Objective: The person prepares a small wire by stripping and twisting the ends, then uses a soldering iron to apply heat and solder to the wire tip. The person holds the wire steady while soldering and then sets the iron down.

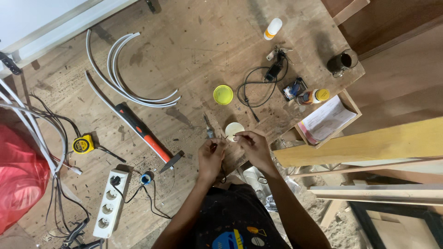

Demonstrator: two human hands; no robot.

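Now, head view, all placed from the hammer point(146, 137).
Room: bare plywood table point(194, 50) above the hammer; the table's edge runs just under both hands.
Left hand point(211, 158): right of the hammer head, fingers pinched on a thin wire point(222, 138).
Right hand point(251, 145): further right, fingertips closed on the same wire beside a pale round disc point(234, 130).
Wire: tiny, dark, lying roughly left-right.
Screwdriver point(208, 127): just above the left hand, pointing away.
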